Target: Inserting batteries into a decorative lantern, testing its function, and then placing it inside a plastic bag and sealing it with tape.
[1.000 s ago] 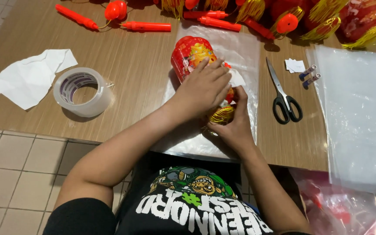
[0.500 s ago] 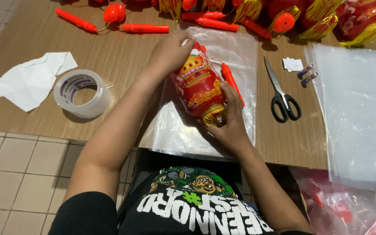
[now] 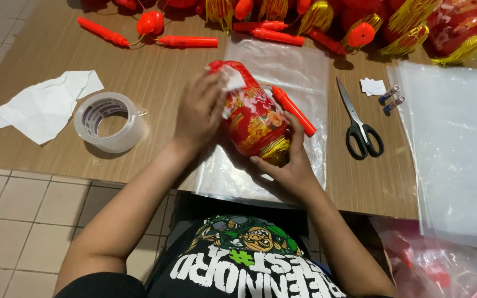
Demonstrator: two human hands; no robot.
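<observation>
Both hands are on it: a small red paper lantern with a printed floral panel and a gold tassel fringe, held tilted over a clear plastic bag lying flat on the wooden tabletop. The left hand is draped over the lantern's upper end, fingers curled closed around it, a bit of white showing by the fingertips; what that white bit is, hard to tell. The right hand cups the tassel end from below, thumb and fingers clamped on the lantern's base. A red plastic handle stick lies just beside the lantern on the right.

By the look of it, this is the wrapping or bagging stage, the lantern being turned and steadied over the bag. The next move would seem to call for a firm hold at the base while the upper hand frees up, taking care not to crush the paper body.

Around the work: a roll of clear packing tape and a crumpled white sheet to the left, black-handled scissors to the right, then a stack of clear plastic sheets. More red lanterns and handle sticks crowd the far edge. Pale floor tiles show below the table.
</observation>
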